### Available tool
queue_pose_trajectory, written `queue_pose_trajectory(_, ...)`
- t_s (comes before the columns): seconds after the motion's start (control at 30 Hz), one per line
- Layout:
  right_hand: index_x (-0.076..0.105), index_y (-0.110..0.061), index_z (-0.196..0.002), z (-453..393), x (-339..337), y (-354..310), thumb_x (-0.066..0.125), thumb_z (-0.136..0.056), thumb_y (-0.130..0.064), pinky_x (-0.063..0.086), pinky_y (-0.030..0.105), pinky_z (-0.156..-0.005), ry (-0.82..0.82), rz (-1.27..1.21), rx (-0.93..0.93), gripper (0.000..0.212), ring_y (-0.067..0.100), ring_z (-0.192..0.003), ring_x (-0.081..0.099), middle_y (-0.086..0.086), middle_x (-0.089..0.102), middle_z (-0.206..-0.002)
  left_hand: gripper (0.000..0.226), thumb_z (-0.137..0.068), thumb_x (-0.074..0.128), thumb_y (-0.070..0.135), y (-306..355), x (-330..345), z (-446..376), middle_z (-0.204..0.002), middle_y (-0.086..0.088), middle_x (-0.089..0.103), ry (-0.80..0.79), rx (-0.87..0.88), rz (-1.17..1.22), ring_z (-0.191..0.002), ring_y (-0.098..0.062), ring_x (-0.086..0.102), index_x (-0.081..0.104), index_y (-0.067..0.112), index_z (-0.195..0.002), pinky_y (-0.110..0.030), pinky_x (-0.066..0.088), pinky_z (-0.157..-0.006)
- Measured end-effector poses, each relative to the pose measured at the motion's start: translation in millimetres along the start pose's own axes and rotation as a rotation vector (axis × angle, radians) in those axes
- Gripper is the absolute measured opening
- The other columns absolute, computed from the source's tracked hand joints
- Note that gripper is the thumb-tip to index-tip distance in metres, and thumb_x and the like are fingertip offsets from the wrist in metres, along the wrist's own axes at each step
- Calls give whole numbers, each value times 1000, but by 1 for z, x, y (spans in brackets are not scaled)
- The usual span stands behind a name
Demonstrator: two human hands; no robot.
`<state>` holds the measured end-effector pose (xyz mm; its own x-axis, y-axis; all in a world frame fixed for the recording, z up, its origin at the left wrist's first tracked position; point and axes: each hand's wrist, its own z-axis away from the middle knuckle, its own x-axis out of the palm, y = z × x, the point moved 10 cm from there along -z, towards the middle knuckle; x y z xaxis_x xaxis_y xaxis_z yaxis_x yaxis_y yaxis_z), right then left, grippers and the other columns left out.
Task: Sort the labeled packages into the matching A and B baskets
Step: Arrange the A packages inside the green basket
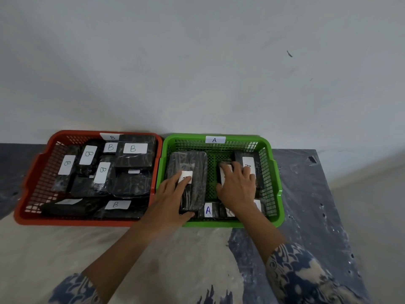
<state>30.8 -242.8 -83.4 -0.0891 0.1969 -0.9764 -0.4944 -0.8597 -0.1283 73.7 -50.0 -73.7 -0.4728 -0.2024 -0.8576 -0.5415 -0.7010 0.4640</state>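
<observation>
The green basket (278, 185) with an A tag stands on the right, and the red basket (28, 183) with a B tag stands on the left. Both hands are inside the green one. My left hand (173, 198) grips a large black wrapped package (190, 165) at its near end, fingers over its white label. My right hand (237, 186) is closed over a smaller black package (223, 172) in the basket's middle. Another A package (248, 163) lies at the right, and a small one marked A (208, 210) sits at the front. The red basket holds several black packages labelled B (133, 154).
The baskets sit side by side against a pale wall on a worn table (306, 216) with dark blue and beige patches. Bare tabletop lies in front of the baskets and to the right of the green one. Patterned sleeves cover both forearms.
</observation>
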Motion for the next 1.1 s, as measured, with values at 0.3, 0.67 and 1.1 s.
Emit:
queue_pose_trajectory(0.3, 57, -21, -102, 30, 4, -22, 42, -92, -72, 53, 38, -75, -122, -690, 193, 54, 16, -82, 60, -2, 64, -94, 91, -86, 60, 63, -6, 1, 26, -164, 22, -2, 85, -67, 214, -148, -2, 1, 7, 40, -156, -41, 13, -120)
queue_pose_trajectory(0.67, 54, -30, -86, 35, -29, 24, 53, -103, -32, 43, 7, -45, 92, -1031, 319, 16, 3, -68, 61, -6, 66, -87, 77, -93, 37, 68, -1, -33, 39, -163, 9, 19, 209, -93, 544, -149, -8, 17, 13, 33, -157, -39, 19, -119)
queue_pose_trajectory(1.1, 61, -14, -102, 44, -66, 150, 54, -103, -34, 47, 38, -70, 326, -1169, 515, 21, 19, -79, 62, 4, 68, -93, 59, -102, 54, 30, 2, 2, -4, -157, -3, 39, -24, -185, 451, -143, -19, 39, 32, 14, -154, -35, 35, -116)
